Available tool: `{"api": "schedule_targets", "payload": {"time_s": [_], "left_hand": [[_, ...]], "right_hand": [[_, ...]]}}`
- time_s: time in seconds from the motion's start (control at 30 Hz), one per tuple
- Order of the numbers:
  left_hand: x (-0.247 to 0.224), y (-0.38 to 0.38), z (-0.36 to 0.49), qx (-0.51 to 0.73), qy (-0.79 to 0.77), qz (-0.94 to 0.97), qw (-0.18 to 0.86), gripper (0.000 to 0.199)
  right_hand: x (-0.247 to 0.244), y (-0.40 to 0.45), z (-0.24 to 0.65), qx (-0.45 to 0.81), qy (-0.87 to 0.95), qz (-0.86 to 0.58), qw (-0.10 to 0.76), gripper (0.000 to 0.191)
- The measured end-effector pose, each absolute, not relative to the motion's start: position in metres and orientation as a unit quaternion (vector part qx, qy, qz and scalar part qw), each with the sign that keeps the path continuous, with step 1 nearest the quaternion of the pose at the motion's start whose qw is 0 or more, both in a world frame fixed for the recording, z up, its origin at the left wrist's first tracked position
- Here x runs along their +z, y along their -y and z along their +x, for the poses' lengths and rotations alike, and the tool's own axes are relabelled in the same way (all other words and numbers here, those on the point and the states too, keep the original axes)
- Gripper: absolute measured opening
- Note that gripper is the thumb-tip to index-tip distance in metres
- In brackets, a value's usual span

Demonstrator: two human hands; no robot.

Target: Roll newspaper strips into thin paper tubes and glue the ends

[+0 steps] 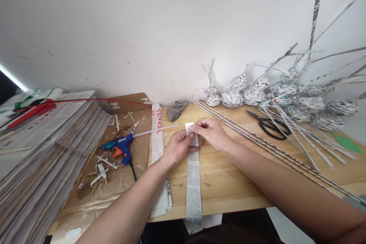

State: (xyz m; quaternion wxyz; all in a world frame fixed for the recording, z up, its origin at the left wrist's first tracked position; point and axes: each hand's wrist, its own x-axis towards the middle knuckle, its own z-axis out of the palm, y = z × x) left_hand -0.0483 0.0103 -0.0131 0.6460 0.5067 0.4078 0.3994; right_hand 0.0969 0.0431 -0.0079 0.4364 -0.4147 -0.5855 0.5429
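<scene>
Head cam: L grip (pixel 180 145) & R grip (pixel 208 132) pinch flat grey-white newsprint strip (pixel 193 187), trailing below; prob. light, limp, tearable; hold nr end.

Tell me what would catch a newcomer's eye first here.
Probably the cluster of gourd-shaped woven forms near the wall at the right. Next, the bright blue glue gun on brown cardboard at the left. Then, in the middle, the left hand and right hand pinching a printed paper strip over the wooden table.
</scene>
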Motion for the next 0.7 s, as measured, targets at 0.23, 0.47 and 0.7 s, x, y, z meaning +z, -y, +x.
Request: {"api": "schedule_targets", "payload": {"time_s": [0.23,0.47,0.7], "left_hand": [[-0.012,-0.010,-0.046,0.406,-0.410,0.499,0.646,0.031],[-0.012,-0.009,-0.047,0.413,-0.439,0.495,0.626,0.035],[-0.014,-0.010,-0.048,0.410,-0.463,0.513,0.595,0.035]], "right_hand": [[-0.006,-0.039,0.098,0.355,0.680,-0.476,0.431,0.029],[0.003,-0.032,0.098,0.146,0.763,-0.455,0.436,0.020],[-0.002,-0.041,0.100,0.350,0.698,-0.437,0.446,0.032]]}}
